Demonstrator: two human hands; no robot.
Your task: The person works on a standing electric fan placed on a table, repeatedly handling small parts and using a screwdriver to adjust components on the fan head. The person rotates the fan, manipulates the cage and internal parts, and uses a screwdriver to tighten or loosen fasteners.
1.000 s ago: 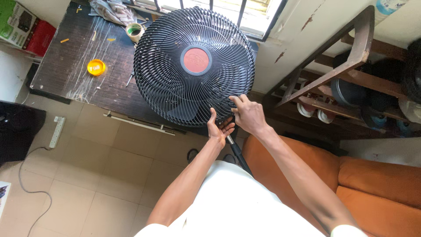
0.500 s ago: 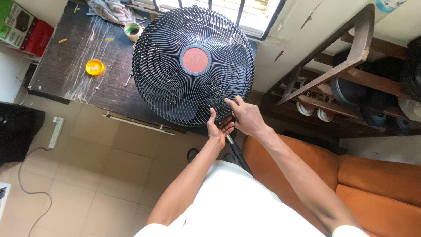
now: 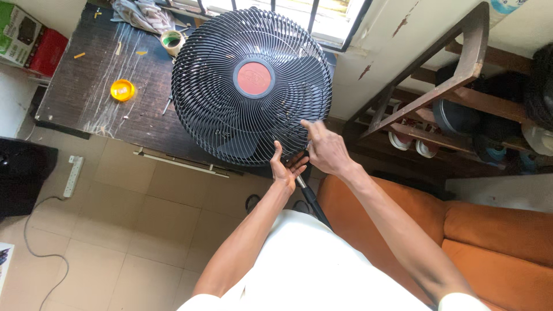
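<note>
The black standing fan [image 3: 252, 86] stands upright, its round wire grille facing the camera and a red cap at the centre. The front grille is seated all round on the back one, as far as the rim shows, and the blades are in place behind it. The lower right rim of the grille lies at the fingertips of both hands.

The left hand [image 3: 286, 166] is held open just below the rim, palm turned inward, fingers loosely spread and curled, pinching nothing. The right hand [image 3: 324, 148] is at the rim on the right of the left fingers; its fingers look extended and close together against the wires, though motion blur there leaves it unclear whether they pinch a clip or only touch. Below both hands the fan's black pole [image 3: 311, 198] runs down.

Judged from this, the grille is on and what is left is work along the rim.

Beyond the fingers, to the left, is a dark wooden table [image 3: 86, 109] with a yellow lid [image 3: 122, 90]; to the right, an orange sofa [image 3: 495, 242].
</note>
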